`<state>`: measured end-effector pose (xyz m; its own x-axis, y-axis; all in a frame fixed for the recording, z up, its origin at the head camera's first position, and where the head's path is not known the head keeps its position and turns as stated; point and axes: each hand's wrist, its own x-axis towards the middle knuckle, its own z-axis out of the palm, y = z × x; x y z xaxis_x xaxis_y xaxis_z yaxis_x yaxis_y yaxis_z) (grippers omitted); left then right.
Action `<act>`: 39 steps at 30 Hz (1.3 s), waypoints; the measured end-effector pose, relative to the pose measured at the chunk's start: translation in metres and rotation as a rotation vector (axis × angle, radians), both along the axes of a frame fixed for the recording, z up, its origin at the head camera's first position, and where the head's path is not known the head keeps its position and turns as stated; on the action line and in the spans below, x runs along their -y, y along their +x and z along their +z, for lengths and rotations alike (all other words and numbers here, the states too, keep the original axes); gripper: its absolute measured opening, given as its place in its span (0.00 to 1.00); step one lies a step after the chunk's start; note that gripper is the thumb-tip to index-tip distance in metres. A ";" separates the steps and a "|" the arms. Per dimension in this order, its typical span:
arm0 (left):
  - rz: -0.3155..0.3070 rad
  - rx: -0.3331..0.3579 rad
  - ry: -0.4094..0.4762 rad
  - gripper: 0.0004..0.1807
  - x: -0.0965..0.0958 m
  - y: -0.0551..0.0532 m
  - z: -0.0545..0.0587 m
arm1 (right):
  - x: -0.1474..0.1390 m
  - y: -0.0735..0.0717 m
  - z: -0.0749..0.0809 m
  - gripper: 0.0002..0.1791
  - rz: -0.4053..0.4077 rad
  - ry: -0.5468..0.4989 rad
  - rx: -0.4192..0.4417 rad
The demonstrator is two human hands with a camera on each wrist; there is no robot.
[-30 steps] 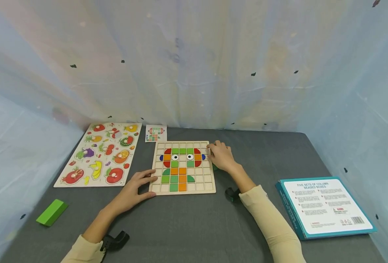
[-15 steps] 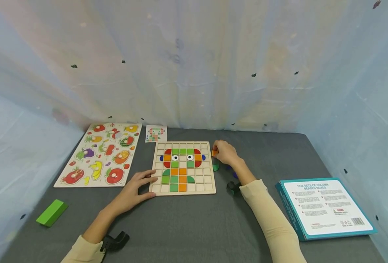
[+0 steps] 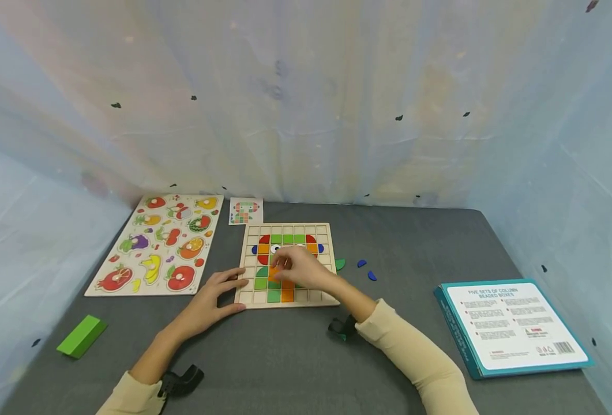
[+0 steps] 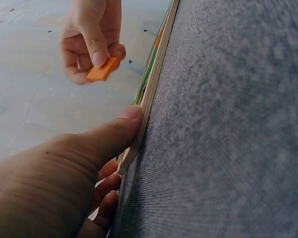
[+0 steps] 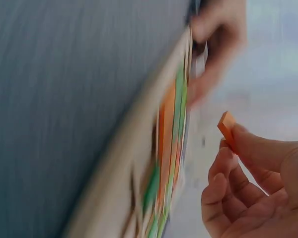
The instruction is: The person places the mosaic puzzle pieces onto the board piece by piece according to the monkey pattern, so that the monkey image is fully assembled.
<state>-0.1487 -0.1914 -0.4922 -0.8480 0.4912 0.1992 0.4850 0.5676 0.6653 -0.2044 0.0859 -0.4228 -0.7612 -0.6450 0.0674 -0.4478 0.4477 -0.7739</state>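
A square wooden grid board (image 3: pixel 323 294) bears a pattern of coloured tiles. Its front left corner sits between the thumb and fingers of my left hand (image 3: pixel 214 298), which steadies it. My right hand (image 3: pixel 301 267) is over the middle of the board and hides part of the pattern. An orange square tile (image 4: pixel 102 70) is pinched between its thumb and index finger, raised above the board, as the right wrist view also shows. Around the covered part lie red, green, orange and blue tiles; eye tiles are mostly behind the hand.
A small pattern card (image 3: pixel 246 211) lies behind the board. At left are a fruit puzzle board (image 3: pixel 154 244) and a green block (image 3: pixel 82 336). Right of the grid are a green tile (image 3: pixel 340 264) and two blue half-round tiles (image 3: pixel 372 275). A teal-edged box (image 3: pixel 513 328) lies farther right.
From the board's right edge, my right hand has moved left over its middle, having picked up the orange tile. Blue tiles on the table have come into view. My left hand stays put.
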 end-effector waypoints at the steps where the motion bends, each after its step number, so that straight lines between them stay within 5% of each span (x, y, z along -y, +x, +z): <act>1: -0.003 0.000 0.006 0.32 0.000 0.000 0.000 | 0.008 0.005 -0.002 0.07 0.027 0.017 0.008; 10: -0.007 -0.004 0.022 0.31 -0.003 0.000 -0.002 | 0.036 0.027 -0.014 0.08 0.063 0.330 -0.294; 14: -0.005 -0.007 0.029 0.32 -0.003 0.000 -0.003 | 0.027 0.040 -0.006 0.19 0.097 0.528 -0.447; 19: 0.002 -0.011 0.022 0.32 -0.002 0.000 -0.002 | 0.016 0.071 -0.001 0.39 0.158 0.769 -0.522; 23: 0.015 -0.019 0.019 0.32 -0.001 0.000 -0.001 | 0.017 0.092 -0.006 0.44 0.208 0.881 -0.541; 28: 0.012 -0.008 -0.001 0.32 0.002 0.000 0.002 | 0.019 0.091 -0.009 0.46 0.232 0.883 -0.513; 39: -0.010 0.024 -0.020 0.33 0.005 0.000 0.003 | 0.001 0.049 -0.003 0.29 0.409 0.612 -0.359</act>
<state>-0.1487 -0.1960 -0.4896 -0.8471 0.5037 0.1694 0.4753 0.5756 0.6654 -0.1554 0.0844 -0.4258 -0.4565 -0.8688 -0.1917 -0.8414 0.4916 -0.2243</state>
